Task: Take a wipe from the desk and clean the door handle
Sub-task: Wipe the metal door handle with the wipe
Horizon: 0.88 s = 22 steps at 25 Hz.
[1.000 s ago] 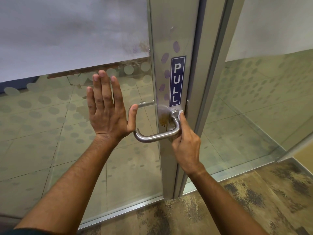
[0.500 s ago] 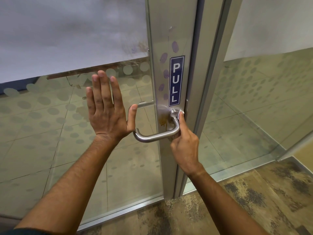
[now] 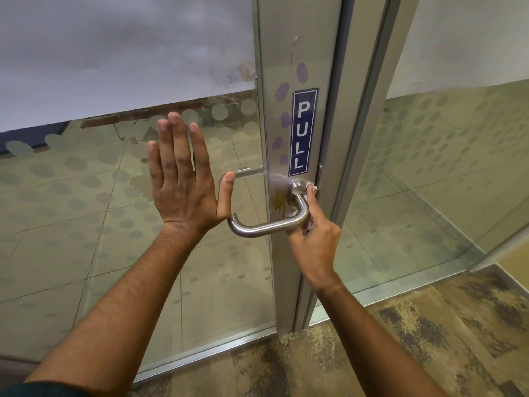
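A brushed steel lever door handle point(image 3: 266, 228) sticks out from the metal stile of a glass door, below a blue PULL sign point(image 3: 303, 133). My right hand point(image 3: 315, 239) presses a small white wipe point(image 3: 312, 187) against the handle's neck near the round base, with the forefinger stretched up along it. Most of the wipe is hidden under the fingers. My left hand point(image 3: 183, 176) lies flat on the glass just left of the handle, fingers spread, holding nothing. A brown stain point(image 3: 279, 202) marks the stile beside the handle's base.
The glass door panel point(image 3: 114, 253) has frosted dots and a frosted upper band. A metal door frame point(image 3: 355, 138) stands right of the handle, with a fixed glass pane point(image 3: 443, 181) beyond it. Mottled brown carpet point(image 3: 400, 339) covers the floor at my feet.
My right forefinger with the wipe has shifted slightly up along the handle's neck towards its base. My left hand stays flat on the glass.
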### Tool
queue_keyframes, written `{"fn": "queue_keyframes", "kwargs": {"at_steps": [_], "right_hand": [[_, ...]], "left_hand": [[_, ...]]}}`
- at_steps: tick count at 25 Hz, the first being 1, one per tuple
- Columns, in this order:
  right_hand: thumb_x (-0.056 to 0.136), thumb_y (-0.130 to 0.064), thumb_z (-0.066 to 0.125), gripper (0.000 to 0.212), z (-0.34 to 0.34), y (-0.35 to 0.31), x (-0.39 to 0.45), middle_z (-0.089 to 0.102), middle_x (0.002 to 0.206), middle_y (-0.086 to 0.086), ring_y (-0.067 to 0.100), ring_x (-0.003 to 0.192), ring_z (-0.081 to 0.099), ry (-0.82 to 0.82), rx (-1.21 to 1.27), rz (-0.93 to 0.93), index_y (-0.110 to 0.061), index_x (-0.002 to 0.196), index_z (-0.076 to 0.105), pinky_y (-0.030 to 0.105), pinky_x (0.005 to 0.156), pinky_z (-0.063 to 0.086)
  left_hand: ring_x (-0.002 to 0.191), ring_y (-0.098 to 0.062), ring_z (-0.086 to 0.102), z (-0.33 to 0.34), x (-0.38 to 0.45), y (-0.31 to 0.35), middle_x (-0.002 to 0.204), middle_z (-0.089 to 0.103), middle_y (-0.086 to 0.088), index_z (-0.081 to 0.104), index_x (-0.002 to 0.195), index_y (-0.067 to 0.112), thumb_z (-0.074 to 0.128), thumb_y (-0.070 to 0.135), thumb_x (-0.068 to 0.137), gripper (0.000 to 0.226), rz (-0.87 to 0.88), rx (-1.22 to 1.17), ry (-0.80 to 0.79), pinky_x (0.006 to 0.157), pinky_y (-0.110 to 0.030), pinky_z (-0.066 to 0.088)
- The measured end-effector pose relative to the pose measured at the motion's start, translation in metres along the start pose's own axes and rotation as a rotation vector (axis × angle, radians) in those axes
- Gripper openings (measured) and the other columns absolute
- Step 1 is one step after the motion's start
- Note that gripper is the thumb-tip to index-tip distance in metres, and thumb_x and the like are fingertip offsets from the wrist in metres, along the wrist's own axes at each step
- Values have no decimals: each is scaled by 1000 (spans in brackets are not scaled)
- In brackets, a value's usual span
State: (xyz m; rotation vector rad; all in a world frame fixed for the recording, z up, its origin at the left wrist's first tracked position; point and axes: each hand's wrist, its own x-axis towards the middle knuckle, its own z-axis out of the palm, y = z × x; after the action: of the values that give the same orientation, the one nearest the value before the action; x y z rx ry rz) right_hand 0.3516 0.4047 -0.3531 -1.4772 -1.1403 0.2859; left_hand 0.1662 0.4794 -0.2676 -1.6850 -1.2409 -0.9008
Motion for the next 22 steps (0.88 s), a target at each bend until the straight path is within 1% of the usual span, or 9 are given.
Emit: {"fn": "queue_keyframes", "kwargs": {"at_steps": [2, 4, 7, 11, 15, 17, 19, 21, 22], "right_hand": [[84, 2, 70, 65, 1, 0, -4, 68, 97, -14, -1, 79, 66, -40, 74, 125, -18, 142, 47, 11, 81, 54], [83, 8, 68, 61, 0, 2, -8, 64, 111, -21, 2, 99, 68, -47, 289, 303, -18, 136, 53, 20, 86, 56], [83, 12, 67, 51, -9, 7, -7, 73, 109, -11, 7, 101, 70, 117, 613, 412, -17, 125, 63, 22, 80, 58], [86, 13, 62, 49, -6, 7, -25, 74, 105, -16, 8, 102, 70, 224, 573, 379, -18, 125, 64, 26, 84, 58], [89, 9, 60, 52, 9, 1, -43, 69, 106, -24, 3, 104, 68, 206, 415, 249, -27, 126, 57, 20, 89, 54], [89, 10, 60, 50, 18, 0, -49, 69, 101, -18, 2, 95, 68, 194, 299, 131, -28, 122, 58, 18, 84, 56], [89, 11, 57, 44, 29, -1, -53, 70, 96, -6, 4, 89, 65, 180, 155, -15, -21, 118, 63, 24, 76, 57], [87, 14, 54, 43, 41, -2, -55, 68, 116, 15, 21, 110, 64, 122, 20, -160, -1, 127, 59, 31, 91, 54], [86, 15, 54, 49, 46, 0, -54, 60, 130, 23, 31, 125, 55, 74, -50, -229, 6, 134, 50, 36, 102, 48]], "left_hand": [[142, -44, 14, 0, 0, 0, 152, 13, -27, 20, 149, -5, 38, 52, 95, 81, -1, 6, -5, 124, -39, -10], [142, -44, 14, -1, 1, 0, 152, 13, -27, 20, 149, -5, 38, 53, 95, 81, 0, -4, -3, 124, -39, -10], [142, -44, 14, -2, 0, 0, 152, 13, -27, 21, 149, -5, 36, 53, 96, 81, -4, 0, -4, 124, -39, -10], [142, -43, 14, 0, 1, 0, 152, 13, -27, 21, 149, -5, 36, 53, 96, 80, -8, -2, -2, 124, -39, -8], [143, -41, 13, 0, 0, 1, 152, 12, -25, 19, 149, -3, 38, 53, 95, 81, -13, -17, -9, 124, -39, -9], [143, -40, 12, 1, 0, 0, 153, 12, -25, 19, 150, -3, 39, 53, 94, 81, -12, -20, -9, 124, -39, -8], [143, -40, 12, 1, 0, 0, 153, 13, -24, 19, 150, -3, 40, 52, 94, 81, -7, -19, -7, 124, -40, -7], [145, -38, 9, 1, 0, -1, 153, 13, -24, 19, 150, -3, 41, 52, 94, 81, -9, -17, -4, 124, -39, -8], [149, -36, 5, 0, 0, -1, 153, 12, -23, 19, 150, -2, 41, 52, 94, 81, -14, -19, 0, 125, -39, -9]]}}
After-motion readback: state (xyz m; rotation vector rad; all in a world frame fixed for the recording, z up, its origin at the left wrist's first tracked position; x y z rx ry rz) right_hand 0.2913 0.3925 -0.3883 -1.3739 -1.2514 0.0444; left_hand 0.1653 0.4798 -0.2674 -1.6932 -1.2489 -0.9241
